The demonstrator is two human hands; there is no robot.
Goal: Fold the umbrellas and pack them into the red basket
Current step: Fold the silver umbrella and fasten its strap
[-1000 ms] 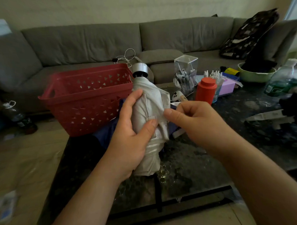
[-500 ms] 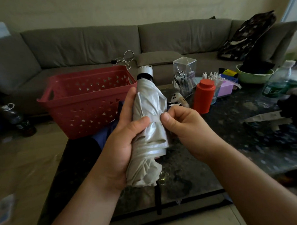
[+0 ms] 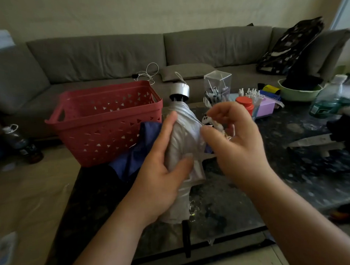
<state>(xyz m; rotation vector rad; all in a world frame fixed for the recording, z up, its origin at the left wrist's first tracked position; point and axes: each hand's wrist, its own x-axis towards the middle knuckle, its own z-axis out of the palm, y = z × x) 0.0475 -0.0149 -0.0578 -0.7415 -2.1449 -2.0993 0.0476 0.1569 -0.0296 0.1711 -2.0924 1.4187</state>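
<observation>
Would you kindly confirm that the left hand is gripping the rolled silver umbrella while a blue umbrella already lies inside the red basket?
Not quite. The head view shows the left hand gripping the silver umbrella, but the blue umbrella lies on the table beside the red basket, not inside it.

I see the red basket [image 3: 108,122] open-topped at the worktop's [image 3: 290,178] left, blue cloth [image 3: 131,159] against its near wall, bottles and boxes crowding the right.
</observation>
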